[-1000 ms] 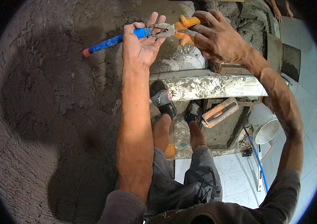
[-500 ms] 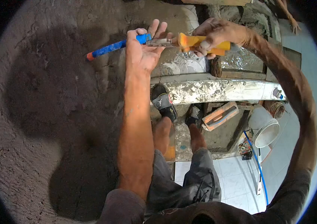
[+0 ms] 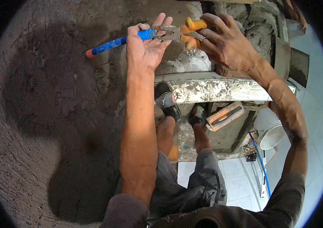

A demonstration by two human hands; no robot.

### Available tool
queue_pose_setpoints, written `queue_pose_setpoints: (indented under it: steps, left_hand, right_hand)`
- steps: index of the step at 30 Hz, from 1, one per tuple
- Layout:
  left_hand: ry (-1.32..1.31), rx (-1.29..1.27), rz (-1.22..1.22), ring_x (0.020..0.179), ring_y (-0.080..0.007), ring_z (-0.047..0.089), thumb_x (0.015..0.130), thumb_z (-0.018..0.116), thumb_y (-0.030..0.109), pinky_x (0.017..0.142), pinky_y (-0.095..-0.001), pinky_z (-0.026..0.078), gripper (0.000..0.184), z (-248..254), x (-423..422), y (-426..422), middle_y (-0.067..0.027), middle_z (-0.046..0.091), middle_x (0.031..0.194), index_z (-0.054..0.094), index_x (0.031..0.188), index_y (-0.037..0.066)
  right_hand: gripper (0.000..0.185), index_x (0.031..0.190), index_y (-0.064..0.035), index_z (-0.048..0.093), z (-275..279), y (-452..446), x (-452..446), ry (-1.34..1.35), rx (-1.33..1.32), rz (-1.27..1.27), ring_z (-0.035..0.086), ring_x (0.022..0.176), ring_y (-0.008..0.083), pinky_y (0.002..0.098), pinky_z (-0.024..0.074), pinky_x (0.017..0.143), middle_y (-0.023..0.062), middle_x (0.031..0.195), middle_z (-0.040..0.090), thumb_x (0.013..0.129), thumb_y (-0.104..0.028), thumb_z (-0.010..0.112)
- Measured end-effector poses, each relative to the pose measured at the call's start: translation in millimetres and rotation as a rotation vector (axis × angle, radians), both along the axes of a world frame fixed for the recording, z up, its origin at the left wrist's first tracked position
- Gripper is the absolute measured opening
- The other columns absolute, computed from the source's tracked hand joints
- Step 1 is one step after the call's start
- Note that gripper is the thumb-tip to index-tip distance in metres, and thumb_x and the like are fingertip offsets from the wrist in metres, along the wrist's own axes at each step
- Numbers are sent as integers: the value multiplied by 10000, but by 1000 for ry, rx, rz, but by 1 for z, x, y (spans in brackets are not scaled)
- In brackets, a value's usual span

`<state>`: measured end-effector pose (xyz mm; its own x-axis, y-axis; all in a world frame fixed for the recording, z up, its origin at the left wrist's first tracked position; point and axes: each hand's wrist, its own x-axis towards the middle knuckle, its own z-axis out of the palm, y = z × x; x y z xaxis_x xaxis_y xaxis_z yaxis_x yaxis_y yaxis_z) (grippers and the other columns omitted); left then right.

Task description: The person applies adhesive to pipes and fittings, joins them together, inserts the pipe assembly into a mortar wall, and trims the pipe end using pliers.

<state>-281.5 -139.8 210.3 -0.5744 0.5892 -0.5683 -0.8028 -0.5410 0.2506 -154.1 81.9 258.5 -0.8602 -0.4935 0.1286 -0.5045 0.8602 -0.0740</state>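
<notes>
A blue pipe (image 3: 110, 45) with an orange-red left end and a lighter blue fitting (image 3: 145, 34) at its right end lies in my left hand (image 3: 146, 49). The thumb presses on it while other fingers stretch out. My right hand (image 3: 228, 43) grips pliers (image 3: 169, 33) by their orange-yellow handles, which are spread apart. The jaws of the pliers are at the right end of the fitting, over my left palm. Whether they bite on it I cannot tell.
Rough grey plaster (image 3: 36, 87) fills the left. A cement-smeared ledge (image 3: 222, 89) crosses ahead of my feet. Beyond my right foot are an orange float (image 3: 225, 116), a white bucket (image 3: 272, 135) and a blue tube (image 3: 262, 167). Another person's arm (image 3: 296, 13) shows at top right.
Half a second ago the plier handles were close together and my right hand was turned round them; now they are spread. The other person's arm at top right has shifted.
</notes>
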Motion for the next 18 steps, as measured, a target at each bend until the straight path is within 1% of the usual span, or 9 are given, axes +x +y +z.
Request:
queue_pose_setpoints:
  steps: [2, 5, 8, 9, 12, 14, 17, 18]
  left_hand:
    - [-43, 22, 41, 1385, -376, 418, 863, 464, 125, 1063, -666, 409, 93, -2, 1, 0, -195, 497, 1437, 496, 844, 40]
    - [-34, 2, 49, 1380, -375, 422, 863, 455, 119, 1064, -676, 400, 97, 0, 2, 1, -181, 505, 1430, 493, 874, 30]
    - [-48, -10, 49, 1361, -385, 437, 866, 442, 110, 1070, -688, 387, 94, 1, 1, 3, -171, 524, 1407, 484, 899, 33]
    - [-65, -9, 53, 1355, -389, 442, 868, 438, 108, 1071, -691, 384, 92, 1, 1, 4, -168, 530, 1398, 479, 906, 35]
    - [-50, -117, 95, 1332, -397, 463, 885, 420, 118, 1075, -693, 380, 78, 9, 5, 10, -167, 555, 1355, 456, 903, 51]
    - [-75, -108, 136, 1316, -404, 475, 899, 411, 126, 1076, -696, 377, 80, 10, 7, 14, -174, 568, 1326, 443, 891, 53]
    - [-65, -99, 148, 1291, -413, 495, 917, 400, 133, 1080, -701, 368, 88, 11, 7, 13, -182, 578, 1302, 430, 874, 63]
    - [-57, -95, 143, 1283, -415, 501, 922, 397, 135, 1081, -703, 365, 92, 11, 8, 14, -185, 580, 1297, 427, 868, 67]
  right_hand:
    - [494, 1193, -98, 668, -4, 0, -2, 55, 91, 9, 398, 1341, 342, 538, 359, 1079, 67, 1246, 588, 716, -208, 734]
    - [432, 1135, -87, 678, -13, 5, -3, 124, 6, 27, 401, 1347, 342, 552, 364, 1075, 68, 1221, 588, 729, -217, 746]
    - [391, 1101, -75, 684, -17, 5, -3, 146, 39, 24, 408, 1341, 348, 555, 366, 1076, 67, 1207, 586, 744, -220, 748]
    - [388, 1103, -74, 687, -18, 5, -4, 154, 48, 25, 414, 1332, 350, 553, 371, 1069, 67, 1198, 585, 746, -214, 747]
    - [379, 1108, -67, 692, -21, 6, -8, 159, 59, 38, 433, 1298, 355, 545, 387, 1041, 65, 1170, 585, 756, -200, 740]
    - [372, 1109, -57, 693, -23, 11, -17, 138, 53, 60, 450, 1267, 355, 539, 399, 1017, 63, 1151, 586, 766, -196, 732]
    - [388, 1089, -31, 685, -11, 18, -33, 221, 59, 153, 464, 1228, 350, 526, 414, 975, 63, 1099, 585, 740, -194, 740]
    - [402, 1087, -26, 682, -2, 18, -35, 149, 56, 178, 468, 1224, 348, 518, 417, 972, 62, 1091, 589, 726, -188, 748]
